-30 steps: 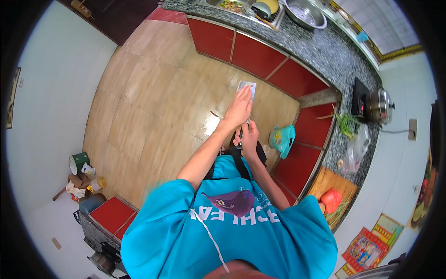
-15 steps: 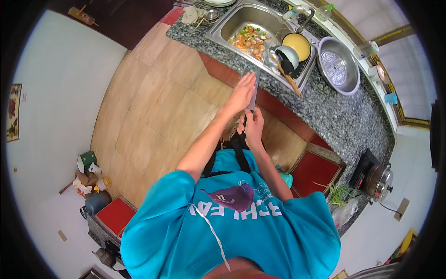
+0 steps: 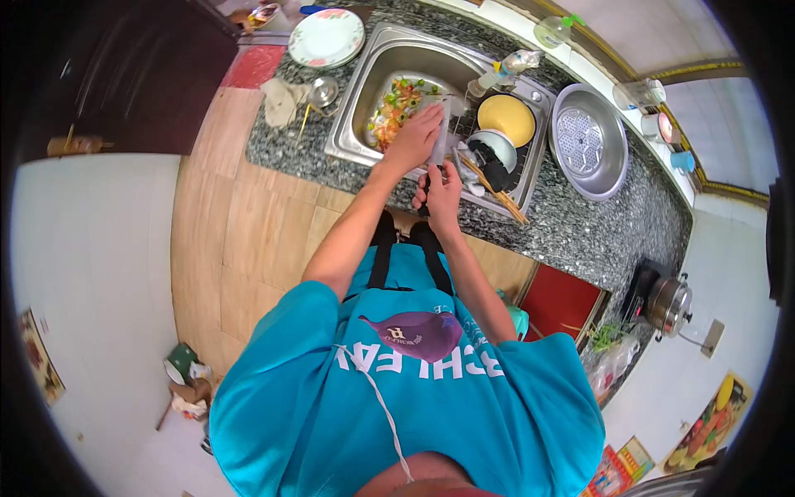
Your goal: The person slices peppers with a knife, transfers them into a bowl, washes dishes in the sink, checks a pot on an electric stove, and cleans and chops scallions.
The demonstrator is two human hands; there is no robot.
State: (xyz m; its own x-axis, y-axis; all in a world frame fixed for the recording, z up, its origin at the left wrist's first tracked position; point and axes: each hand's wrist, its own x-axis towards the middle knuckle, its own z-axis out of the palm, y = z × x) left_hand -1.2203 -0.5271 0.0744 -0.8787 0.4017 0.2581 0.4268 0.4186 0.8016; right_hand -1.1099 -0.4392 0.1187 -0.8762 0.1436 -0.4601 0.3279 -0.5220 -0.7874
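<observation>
- Grey metal knife (image 3: 440, 147), upper middle of the frame, over the sink (image 3: 354, 112).
- My right hand (image 3: 442, 195) grips its black handle (image 3: 424, 209).
- My left hand (image 3: 413, 139) lies flat on the blade (image 3: 443, 132).
- Food bits (image 3: 389, 116) sit in the sink.

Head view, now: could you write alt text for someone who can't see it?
A person's right hand grips a kitchen knife while the left hand lies against its blade, at a steel sink holding chopped food scraps. To the right, a metal basin rests on a speckled counter.
</observation>
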